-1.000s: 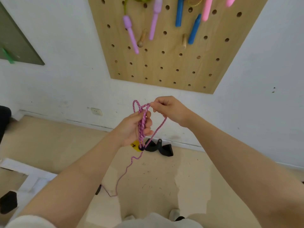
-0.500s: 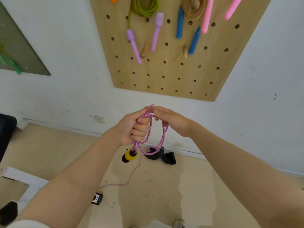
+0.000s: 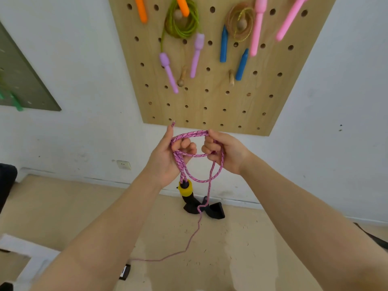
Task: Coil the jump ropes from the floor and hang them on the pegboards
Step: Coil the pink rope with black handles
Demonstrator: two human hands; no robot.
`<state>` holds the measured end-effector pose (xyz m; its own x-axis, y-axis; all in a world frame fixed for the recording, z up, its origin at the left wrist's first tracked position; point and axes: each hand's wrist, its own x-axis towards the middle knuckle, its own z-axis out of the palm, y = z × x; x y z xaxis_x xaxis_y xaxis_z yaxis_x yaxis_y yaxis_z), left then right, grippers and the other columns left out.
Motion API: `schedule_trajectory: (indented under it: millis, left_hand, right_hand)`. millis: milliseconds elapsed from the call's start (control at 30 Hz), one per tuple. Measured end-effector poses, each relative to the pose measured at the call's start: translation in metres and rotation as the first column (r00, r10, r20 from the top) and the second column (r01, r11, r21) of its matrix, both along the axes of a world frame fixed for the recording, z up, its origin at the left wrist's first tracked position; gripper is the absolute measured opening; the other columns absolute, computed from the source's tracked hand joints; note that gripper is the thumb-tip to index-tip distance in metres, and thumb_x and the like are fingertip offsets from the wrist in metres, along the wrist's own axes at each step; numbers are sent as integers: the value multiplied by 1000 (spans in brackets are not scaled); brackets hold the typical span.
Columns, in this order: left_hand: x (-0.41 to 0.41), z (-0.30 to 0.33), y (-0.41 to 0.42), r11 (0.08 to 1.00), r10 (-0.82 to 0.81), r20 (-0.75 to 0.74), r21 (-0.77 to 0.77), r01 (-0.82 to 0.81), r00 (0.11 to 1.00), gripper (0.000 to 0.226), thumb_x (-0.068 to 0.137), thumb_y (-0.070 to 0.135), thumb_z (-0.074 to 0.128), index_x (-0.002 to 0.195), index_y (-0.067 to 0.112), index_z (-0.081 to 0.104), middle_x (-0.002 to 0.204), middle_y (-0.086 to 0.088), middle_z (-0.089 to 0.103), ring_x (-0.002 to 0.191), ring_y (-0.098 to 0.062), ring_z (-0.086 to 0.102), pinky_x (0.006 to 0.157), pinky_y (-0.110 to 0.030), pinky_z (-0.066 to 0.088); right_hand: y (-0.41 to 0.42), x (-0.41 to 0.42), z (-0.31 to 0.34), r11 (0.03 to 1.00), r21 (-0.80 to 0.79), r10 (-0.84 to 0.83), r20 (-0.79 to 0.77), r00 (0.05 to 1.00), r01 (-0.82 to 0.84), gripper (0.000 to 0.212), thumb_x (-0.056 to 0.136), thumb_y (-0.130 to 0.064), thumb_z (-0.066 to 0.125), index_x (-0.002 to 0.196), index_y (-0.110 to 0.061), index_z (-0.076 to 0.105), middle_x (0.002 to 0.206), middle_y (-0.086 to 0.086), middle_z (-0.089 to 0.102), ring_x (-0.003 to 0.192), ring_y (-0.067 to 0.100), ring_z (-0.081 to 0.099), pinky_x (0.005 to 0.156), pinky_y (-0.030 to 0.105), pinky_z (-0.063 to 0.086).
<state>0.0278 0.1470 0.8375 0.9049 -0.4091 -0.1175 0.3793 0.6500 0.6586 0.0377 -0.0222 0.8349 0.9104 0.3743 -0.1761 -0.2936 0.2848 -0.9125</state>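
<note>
Our left hand and right hand, fingers curled, hold a pink rope looped between them just below the pegboard's bottom edge. Its yellow-and-black handle hangs at 6 o'clock; one strand trails to the floor. Two coiled ropes hang at 12 o'clock.

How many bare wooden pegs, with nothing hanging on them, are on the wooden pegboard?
2: one bare peg between the purple handles, another left of the lower blue handle. Others may lie beyond the frame.
</note>
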Motion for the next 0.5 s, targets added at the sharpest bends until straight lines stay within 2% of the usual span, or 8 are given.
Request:
schedule_trajectory:
  millis: [100,167,233,300,400,500]
  left_hand:
    - [0,10,2,1000,16,84,7,-17,996,45,84,42,41,47,17,48,56,6,49,34,-3,33,38,-14,30]
    - [4,20,9,999,-8,137,35,3,991,35,86,39,39,67,16,58,59,9,53,28,1,27,32,-12,21]
    - [7,32,17,995,-51,179,95,34,983,30,90,34,37,96,15,60,58,11,52,26,1,26,32,-11,19]
    - [7,44,26,986,-65,203,164,32,977,29,95,28,34,115,20,54,56,12,52,27,0,23,34,-12,16]
    - [6,59,39,994,-41,233,113,14,972,31,101,27,27,124,30,48,61,12,63,30,-5,15,34,-12,16]
    - [7,61,54,999,35,194,-8,-35,980,35,102,28,25,132,32,41,83,5,73,29,-1,26,34,-8,24]
  right_hand:
    - [10,0,5,975,-223,10,79,997,8,35,99,-32,39,67,-19,40,55,-7,46,62,8,45,51,20,26]
    - [23,2,14,930,-366,28,150,988,29,34,99,-34,39,69,-19,44,67,-5,54,64,7,46,55,21,29]
    - [37,7,27,872,-479,5,212,977,99,35,99,-38,40,72,-17,47,71,-5,55,65,9,45,57,21,32]
    - [51,12,41,843,-523,17,258,966,125,38,99,-41,37,72,-17,48,66,-5,51,59,11,42,55,22,32]
    - [64,16,48,791,-604,99,282,954,96,40,100,-43,34,71,-20,50,60,-4,44,55,12,37,56,23,34]
    - [71,13,38,732,-676,122,244,962,79,39,101,-38,33,77,-15,54,63,0,43,57,13,36,59,25,35]
